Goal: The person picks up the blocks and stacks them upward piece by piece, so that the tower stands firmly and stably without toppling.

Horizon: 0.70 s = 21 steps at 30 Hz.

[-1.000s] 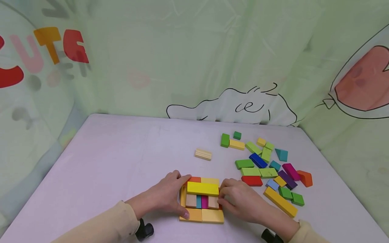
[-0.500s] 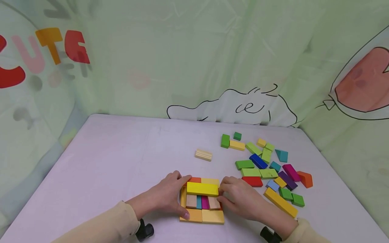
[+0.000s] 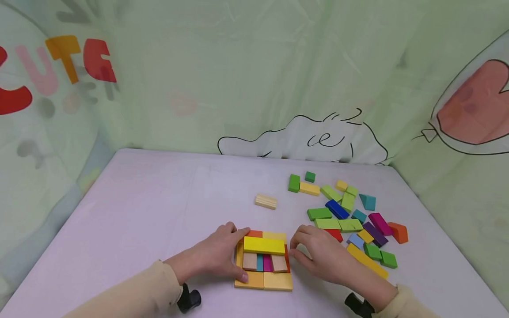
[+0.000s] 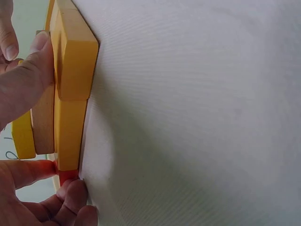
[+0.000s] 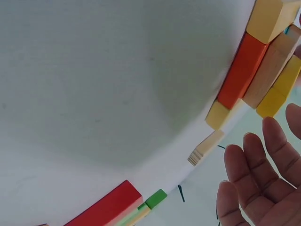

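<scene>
A low structure of wooden blocks stands on the table. Its base has an orange block (image 3: 252,280), a pale yellow block (image 3: 277,281) and an orange-red block (image 5: 243,70) on the right side. Above lie two plain wood blocks (image 3: 279,263), with teal (image 3: 260,263) and magenta (image 3: 267,263) pieces between them. A yellow block (image 3: 264,245) sits on top, toward the back. My left hand (image 3: 220,251) grips the structure's left side, thumb at the front, fingers round the red block (image 4: 69,175) at the back corner. My right hand (image 3: 324,254) hovers just right of the structure, fingers loosely bent, holding nothing.
Many loose coloured blocks lie at the right, among them a red block (image 3: 335,234), a blue block (image 3: 337,209) and a long yellow-orange block (image 3: 366,261). A grooved wood block (image 3: 265,201) lies behind the structure. A printed curtain (image 3: 254,79) hangs past the table's far edge.
My right hand has let go of the structure's right side and moved slightly right, uncovering the orange-red block. The right plain wood block has turned slightly askew. My left hand has stayed put.
</scene>
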Each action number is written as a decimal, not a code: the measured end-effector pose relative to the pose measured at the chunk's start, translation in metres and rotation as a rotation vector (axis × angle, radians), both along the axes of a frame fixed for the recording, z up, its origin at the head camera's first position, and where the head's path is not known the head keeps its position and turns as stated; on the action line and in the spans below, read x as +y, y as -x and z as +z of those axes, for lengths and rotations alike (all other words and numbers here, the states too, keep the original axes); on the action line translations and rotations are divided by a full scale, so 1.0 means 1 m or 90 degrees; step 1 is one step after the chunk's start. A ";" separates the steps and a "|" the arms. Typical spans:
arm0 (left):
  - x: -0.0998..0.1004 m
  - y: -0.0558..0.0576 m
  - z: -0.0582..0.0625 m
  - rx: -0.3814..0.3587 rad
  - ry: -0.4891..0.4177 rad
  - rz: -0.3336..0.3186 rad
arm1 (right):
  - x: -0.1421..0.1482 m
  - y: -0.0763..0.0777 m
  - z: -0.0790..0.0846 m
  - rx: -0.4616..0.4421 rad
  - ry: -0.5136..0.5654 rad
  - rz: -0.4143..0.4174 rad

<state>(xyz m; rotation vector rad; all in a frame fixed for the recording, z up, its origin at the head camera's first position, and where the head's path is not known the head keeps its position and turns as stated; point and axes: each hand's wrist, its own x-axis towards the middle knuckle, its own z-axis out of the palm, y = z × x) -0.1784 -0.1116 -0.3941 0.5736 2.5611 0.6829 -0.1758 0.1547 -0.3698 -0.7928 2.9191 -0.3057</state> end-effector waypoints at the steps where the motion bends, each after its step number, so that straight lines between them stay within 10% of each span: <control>1: 0.000 0.000 0.000 -0.001 0.000 -0.001 | 0.000 0.000 0.000 0.000 -0.001 -0.003; 21: -0.003 0.001 0.007 0.051 0.003 -0.008 | 0.006 0.009 -0.004 -0.115 0.047 0.056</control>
